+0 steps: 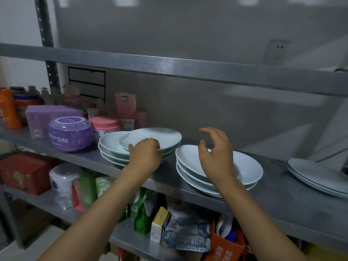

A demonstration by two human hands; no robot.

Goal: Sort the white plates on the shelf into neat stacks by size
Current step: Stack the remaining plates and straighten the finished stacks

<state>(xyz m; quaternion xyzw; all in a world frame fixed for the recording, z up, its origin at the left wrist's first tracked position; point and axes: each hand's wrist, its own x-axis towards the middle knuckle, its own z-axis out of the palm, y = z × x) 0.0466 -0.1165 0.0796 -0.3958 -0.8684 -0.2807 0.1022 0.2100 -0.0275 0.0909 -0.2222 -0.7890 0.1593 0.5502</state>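
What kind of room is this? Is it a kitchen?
Probably a storeroom or pantry, not a kitchen proper. A metal shelf holds stacks of plates beside toiletry jars, with packets and boxes crammed on the rack below.

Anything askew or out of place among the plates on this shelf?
Yes. In the left stack, the top plate sits tilted and shifted right of those under it; the left hand grips its rim. The middle stack is also slightly uneven.

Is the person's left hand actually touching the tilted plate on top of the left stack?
Touching. The head view shows the left hand with fingers curled over the near rim of the tilted plate.
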